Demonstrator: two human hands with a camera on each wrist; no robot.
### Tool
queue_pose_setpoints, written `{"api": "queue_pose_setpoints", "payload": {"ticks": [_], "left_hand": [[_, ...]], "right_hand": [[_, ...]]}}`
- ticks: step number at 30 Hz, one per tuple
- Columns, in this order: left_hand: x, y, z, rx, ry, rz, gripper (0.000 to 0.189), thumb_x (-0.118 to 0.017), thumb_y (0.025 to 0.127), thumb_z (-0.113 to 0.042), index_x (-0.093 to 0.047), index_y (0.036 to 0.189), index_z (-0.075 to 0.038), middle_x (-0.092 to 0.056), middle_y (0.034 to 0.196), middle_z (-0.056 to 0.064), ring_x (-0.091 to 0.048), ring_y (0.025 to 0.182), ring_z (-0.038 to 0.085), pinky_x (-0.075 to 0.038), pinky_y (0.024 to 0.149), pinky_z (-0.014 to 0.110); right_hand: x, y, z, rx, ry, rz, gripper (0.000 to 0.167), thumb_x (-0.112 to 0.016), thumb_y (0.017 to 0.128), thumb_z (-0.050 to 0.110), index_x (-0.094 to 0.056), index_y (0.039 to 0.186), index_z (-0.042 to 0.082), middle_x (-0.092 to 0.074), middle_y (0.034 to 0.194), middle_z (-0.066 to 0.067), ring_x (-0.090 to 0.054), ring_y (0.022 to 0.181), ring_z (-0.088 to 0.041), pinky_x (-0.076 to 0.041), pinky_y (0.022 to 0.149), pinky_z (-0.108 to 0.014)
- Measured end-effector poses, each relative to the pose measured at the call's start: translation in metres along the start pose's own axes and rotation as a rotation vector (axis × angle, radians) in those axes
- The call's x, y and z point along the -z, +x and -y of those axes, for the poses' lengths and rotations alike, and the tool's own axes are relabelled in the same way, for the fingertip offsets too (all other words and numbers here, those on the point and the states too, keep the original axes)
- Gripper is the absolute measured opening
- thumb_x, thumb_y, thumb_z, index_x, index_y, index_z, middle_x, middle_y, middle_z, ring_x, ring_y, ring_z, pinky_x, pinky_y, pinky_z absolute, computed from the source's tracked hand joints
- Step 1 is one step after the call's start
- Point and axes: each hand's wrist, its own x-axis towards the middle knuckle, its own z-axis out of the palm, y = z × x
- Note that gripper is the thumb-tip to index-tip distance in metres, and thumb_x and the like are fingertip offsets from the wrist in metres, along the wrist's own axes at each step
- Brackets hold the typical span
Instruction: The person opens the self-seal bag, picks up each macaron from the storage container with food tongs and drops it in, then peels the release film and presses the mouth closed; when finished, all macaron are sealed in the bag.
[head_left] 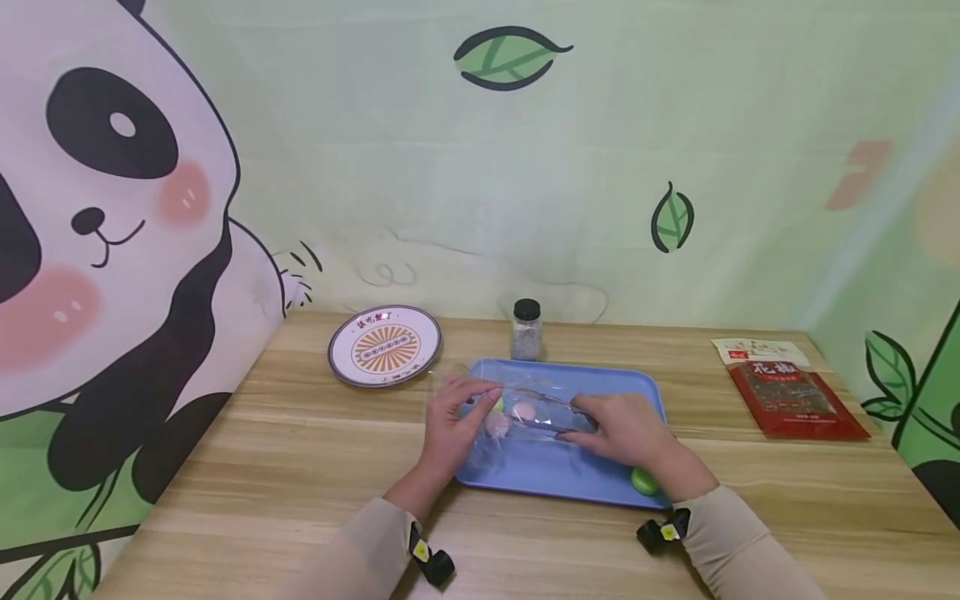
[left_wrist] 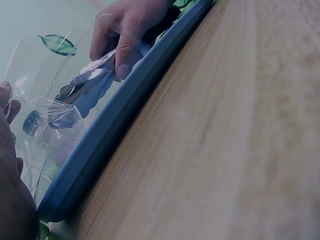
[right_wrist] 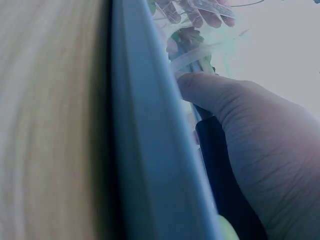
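Observation:
My left hand [head_left: 452, 421] pinches the edge of a clear plastic bag [head_left: 489, 454] over the blue tray [head_left: 555, 485]. My right hand [head_left: 626, 427] grips metal tongs with black handles [right_wrist: 220, 170]. The scalloped arms of the tongs [left_wrist: 90, 97] reach left into the bag. Round pale pink pieces [head_left: 522, 411] that look like macarons show through the plastic by the tong tips, with a bit of green beside them. Whether the tongs hold one, I cannot tell. A green macaron-like piece [head_left: 643, 481] lies at the tray's right front corner, under my right wrist.
Behind the tray stands a small clear jar with a black lid [head_left: 527, 332]. A patterned plate [head_left: 385, 346] lies at the back left of the wooden table [head_left: 300, 467]. On the right lies a red packet [head_left: 798, 400].

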Motion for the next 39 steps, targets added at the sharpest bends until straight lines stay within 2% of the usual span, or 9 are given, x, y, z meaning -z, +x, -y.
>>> {"api": "queue_pose_setpoints", "payload": {"ticks": [3, 7, 12, 16, 20, 25, 29, 34, 39], "left_hand": [[-0.002, -0.003, 0.013, 0.002, 0.008, -0.001, 0.008, -0.074, 0.086, 0.005, -0.076, 0.094, 0.002, -0.074, 0.091, 0.015, -0.061, 0.084, 0.034, -0.045, 0.073, 0.048], [-0.004, -0.006, 0.031, 0.015, 0.025, -0.003, 0.01, -0.075, 0.087, 0.0, -0.078, 0.096, -0.003, -0.075, 0.093, 0.01, -0.061, 0.087, 0.026, -0.046, 0.074, 0.047], [-0.004, -0.01, 0.037, 0.042, 0.034, 0.011, 0.009, -0.076, 0.089, -0.009, -0.079, 0.098, -0.01, -0.076, 0.096, 0.002, -0.061, 0.089, 0.019, -0.047, 0.077, 0.038], [-0.004, -0.011, 0.037, 0.069, 0.038, 0.023, 0.009, -0.076, 0.091, -0.013, -0.079, 0.099, -0.012, -0.076, 0.098, -0.001, -0.061, 0.089, 0.018, -0.046, 0.078, 0.034], [-0.006, -0.011, 0.036, 0.058, 0.051, 0.017, 0.009, -0.076, 0.089, -0.01, -0.079, 0.098, -0.01, -0.076, 0.096, 0.0, -0.061, 0.087, 0.022, -0.046, 0.077, 0.035], [-0.004, -0.007, 0.036, 0.05, 0.073, 0.026, 0.009, -0.077, 0.09, -0.011, -0.08, 0.098, -0.012, -0.076, 0.095, -0.001, -0.061, 0.086, 0.022, -0.046, 0.077, 0.035], [-0.003, -0.004, 0.035, 0.05, 0.068, 0.029, 0.008, -0.076, 0.09, -0.011, -0.079, 0.098, -0.01, -0.076, 0.094, 0.001, -0.061, 0.087, 0.023, -0.046, 0.078, 0.038], [-0.003, -0.003, 0.033, 0.063, 0.042, 0.037, 0.008, -0.075, 0.091, -0.012, -0.079, 0.098, -0.011, -0.076, 0.094, 0.001, -0.06, 0.09, 0.023, -0.046, 0.078, 0.04], [-0.004, -0.007, 0.033, 0.087, 0.055, 0.048, 0.008, -0.076, 0.091, -0.013, -0.079, 0.098, -0.012, -0.076, 0.094, -0.001, -0.06, 0.093, 0.02, -0.047, 0.079, 0.035]], "right_hand": [[0.004, -0.001, 0.001, -0.024, -0.018, 0.027, 0.049, -0.078, 0.079, 0.059, -0.063, 0.099, 0.016, -0.038, 0.06, 0.016, -0.035, 0.05, -0.003, -0.028, 0.043, -0.024], [0.012, -0.005, 0.004, -0.073, -0.045, 0.042, 0.071, -0.077, 0.074, 0.066, -0.064, 0.119, 0.013, -0.047, 0.068, 0.013, -0.039, 0.054, -0.004, -0.031, 0.046, -0.024], [0.029, -0.016, 0.007, -0.131, -0.072, 0.049, 0.085, -0.079, 0.07, 0.07, -0.06, 0.131, 0.014, -0.057, 0.081, 0.01, -0.039, 0.055, -0.005, -0.031, 0.044, -0.023], [0.047, -0.036, 0.001, -0.171, -0.077, 0.041, 0.085, -0.081, 0.07, 0.066, -0.056, 0.137, 0.018, -0.061, 0.09, 0.008, -0.04, 0.056, -0.005, -0.033, 0.045, -0.023], [0.06, -0.071, -0.017, -0.23, -0.082, 0.009, 0.087, -0.08, 0.074, 0.064, -0.05, 0.146, 0.024, -0.064, 0.098, 0.005, -0.041, 0.06, -0.004, -0.034, 0.048, -0.021], [0.066, -0.119, -0.036, -0.408, -0.077, -0.044, 0.087, -0.08, 0.075, 0.063, -0.052, 0.147, 0.023, -0.067, 0.104, 0.001, -0.048, 0.065, -0.007, -0.038, 0.051, -0.025], [0.07, -0.133, -0.043, -0.52, -0.029, 0.044, 0.09, -0.074, 0.075, 0.072, -0.054, 0.146, 0.02, -0.067, 0.102, -0.001, -0.055, 0.074, -0.013, -0.042, 0.058, -0.031], [0.073, -0.133, -0.043, -0.521, -0.051, 0.118, 0.094, -0.067, 0.074, 0.079, -0.054, 0.146, 0.02, -0.066, 0.102, 0.002, -0.054, 0.076, -0.014, -0.04, 0.057, -0.031], [0.074, -0.134, -0.037, -0.535, -0.08, 0.168, 0.094, -0.064, 0.073, 0.083, -0.058, 0.141, 0.019, -0.059, 0.09, 0.006, -0.047, 0.066, -0.012, -0.033, 0.05, -0.03]]}}
